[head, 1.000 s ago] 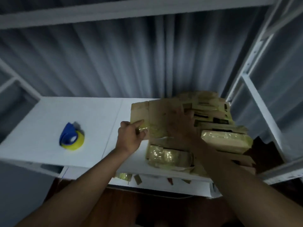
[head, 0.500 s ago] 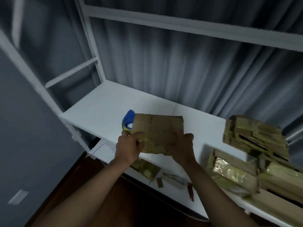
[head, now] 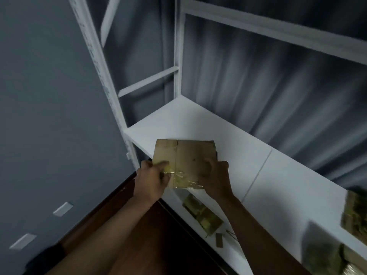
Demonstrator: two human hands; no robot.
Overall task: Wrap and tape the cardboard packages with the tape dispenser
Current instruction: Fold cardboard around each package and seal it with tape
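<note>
Up close, both hands hold one flat cardboard package (head: 184, 155) in the air above the front edge of a white shelf (head: 228, 139). The left hand (head: 152, 180) grips the package's near left corner, thumb lying on top and the other fingers curled under it. The right hand (head: 215, 180) grips the near right side, thumb pressed on the top face and the remaining fingers wrapped beneath. Shiny yellowish tape (head: 183, 180) crosses the near end of the package, between the two hands, and a seam runs down the top face left of centre.

Below the shelf's front edge, on a lower white board (head: 222, 253), lies another taped package (head: 202, 216) with a few small cardboard scraps (head: 219, 240) just beside it. At the far right edge, more taped packages (head: 355, 213) sit on the shelf, blurred, with further ones (head: 325, 259) in the lower right corner. White uprights of the shelf frame (head: 177, 56) rise behind, in front of a grey pleated curtain (head: 268, 76). A grey wall (head: 49, 96) fills the left, and dark wooden floor (head: 158, 225) shows between the forearms.
</note>
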